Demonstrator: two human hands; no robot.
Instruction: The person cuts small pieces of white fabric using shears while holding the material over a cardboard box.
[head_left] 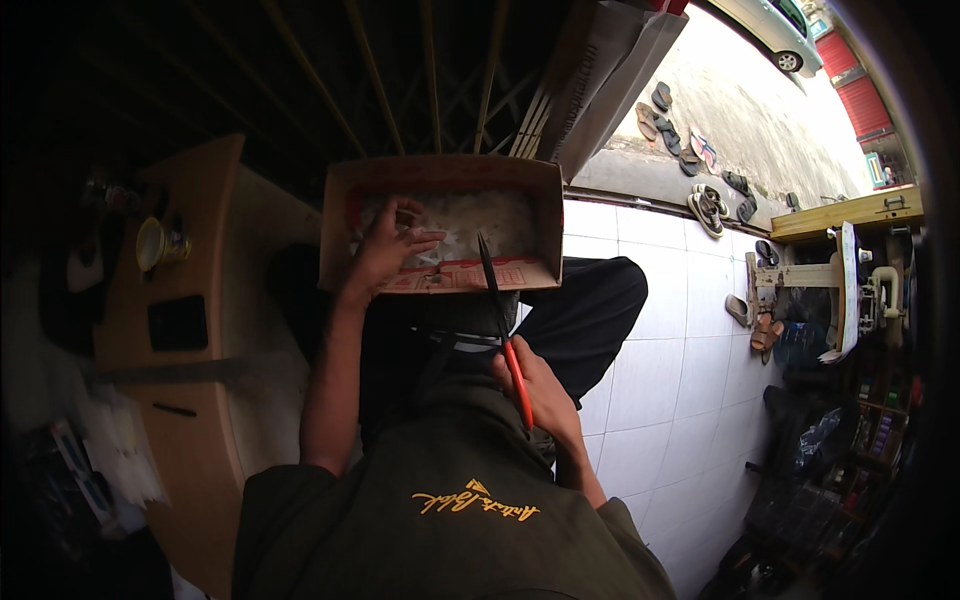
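A cardboard box (545,225) with red markings rests across my lap, its top uncovered. Whitish, soft-looking pieces (495,215) lie inside; I cannot make out exactly what they are. My left hand (393,243) reaches over the near left side into the box, fingers bent and spread apart, close to the white pieces. Whether its fingertips touch them is unclear. In my right hand (537,385) is a pair of red-handled scissors (497,290). The long dark blades look closed and point away from me, over the near right wall of the box.
To my left stands a wooden table (215,300) with a dark phone (178,323) and a yellowish cup (160,243). A dark folding gate (430,90) rises beyond the box. White floor tiles (640,390) stretch to my right, with several shoes (706,208) by the doorway.
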